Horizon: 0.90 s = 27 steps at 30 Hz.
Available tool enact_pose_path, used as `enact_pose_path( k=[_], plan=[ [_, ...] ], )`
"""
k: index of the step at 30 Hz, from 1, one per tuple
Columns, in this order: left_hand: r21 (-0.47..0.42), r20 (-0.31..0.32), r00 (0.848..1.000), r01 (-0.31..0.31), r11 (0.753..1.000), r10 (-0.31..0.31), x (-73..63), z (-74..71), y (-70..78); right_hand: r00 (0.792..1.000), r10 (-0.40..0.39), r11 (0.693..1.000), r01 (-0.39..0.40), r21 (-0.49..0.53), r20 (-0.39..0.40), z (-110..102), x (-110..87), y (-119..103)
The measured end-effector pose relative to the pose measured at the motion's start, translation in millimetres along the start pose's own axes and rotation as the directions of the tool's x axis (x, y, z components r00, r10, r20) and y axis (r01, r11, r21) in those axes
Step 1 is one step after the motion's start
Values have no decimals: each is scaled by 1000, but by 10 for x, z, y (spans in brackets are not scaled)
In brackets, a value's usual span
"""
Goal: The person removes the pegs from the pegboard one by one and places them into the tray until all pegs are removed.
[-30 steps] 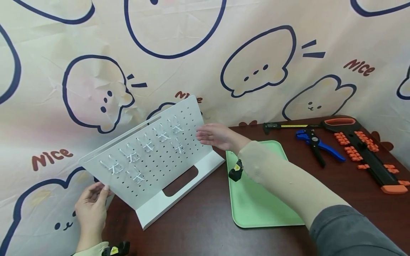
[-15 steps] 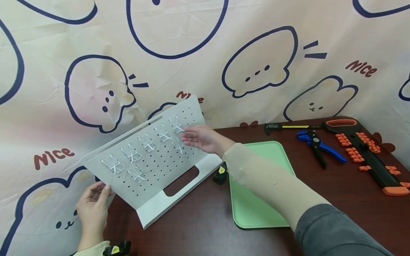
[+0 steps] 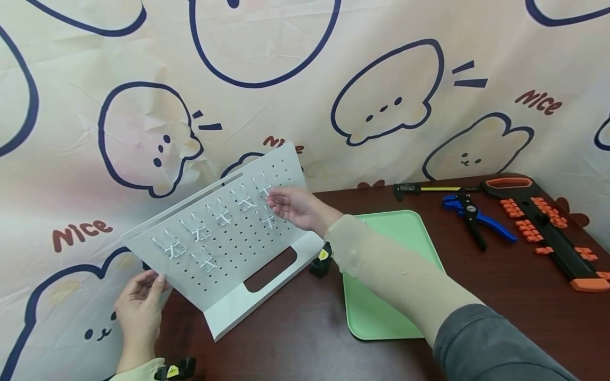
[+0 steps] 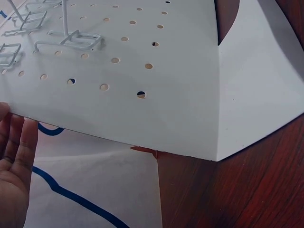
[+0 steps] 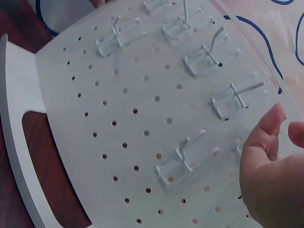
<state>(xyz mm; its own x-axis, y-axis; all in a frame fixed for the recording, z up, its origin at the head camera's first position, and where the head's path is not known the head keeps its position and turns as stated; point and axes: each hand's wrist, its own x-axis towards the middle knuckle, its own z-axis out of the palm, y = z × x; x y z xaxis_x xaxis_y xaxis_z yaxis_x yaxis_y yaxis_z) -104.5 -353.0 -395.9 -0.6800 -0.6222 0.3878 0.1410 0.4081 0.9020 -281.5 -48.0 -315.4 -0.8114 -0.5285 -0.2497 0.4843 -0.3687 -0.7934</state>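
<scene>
A white pegboard (image 3: 229, 243) with a bent foot stands tilted at the left of the table. Several white wire hooks are fixed in its holes, such as the hook (image 3: 221, 216) in the upper row. My left hand (image 3: 140, 307) grips the board's left edge, thumb on the front face and fingers behind it. At the right part of the board is my right hand (image 3: 300, 209), its fingertips close to the upper right hook (image 3: 265, 189). In the right wrist view a gap shows between thumb and finger of this hand (image 5: 270, 166), which partly covers a hook.
A green tray (image 3: 381, 323) lies right of the board, partly under the right arm. Farther right are blue-and-black pliers (image 3: 469, 211), a dark caliper-like tool (image 3: 410, 187) and a black rack with orange clips (image 3: 548, 227). A patterned cloth (image 3: 295, 63) hangs behind.
My right hand has moved left across the board's right edge to the upper right hook, its fingers bending slightly. My left hand still holds the board, which stays in place.
</scene>
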Motion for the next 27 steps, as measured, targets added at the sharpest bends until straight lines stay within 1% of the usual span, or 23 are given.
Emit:
enact_pose_path(
  k=[2,10,13,16,18,20,23,27],
  plan=[
    [-7,2,1000,0,1000,0,0,4,-1,1000,1,1000,-1,14,6,12,-7,7],
    [25,-3,1000,7,1000,-7,-2,18,17,1000,8,999,-8,44,13,63,-45,25],
    [14,-2,1000,14,1000,-14,-1,13,18,999,3,1000,-4,30,34,79,-110,22],
    [10,0,1000,20,1000,-20,-5,15,22,999,-14,1000,14,-9,51,51,-186,-4],
    [6,2,1000,18,1000,-18,-2,21,25,998,-35,998,37,-48,47,-15,-226,-39],
    [9,0,1000,20,1000,-20,-1,25,23,998,-60,993,62,-98,22,-126,-256,-69],
    [28,-5,1000,20,999,-20,0,28,12,995,-94,981,90,-169,-19,-363,-282,-99],
    [41,-10,1000,24,999,-23,4,33,0,987,-138,957,113,-266,-79,-717,-352,-139]
  ],
)
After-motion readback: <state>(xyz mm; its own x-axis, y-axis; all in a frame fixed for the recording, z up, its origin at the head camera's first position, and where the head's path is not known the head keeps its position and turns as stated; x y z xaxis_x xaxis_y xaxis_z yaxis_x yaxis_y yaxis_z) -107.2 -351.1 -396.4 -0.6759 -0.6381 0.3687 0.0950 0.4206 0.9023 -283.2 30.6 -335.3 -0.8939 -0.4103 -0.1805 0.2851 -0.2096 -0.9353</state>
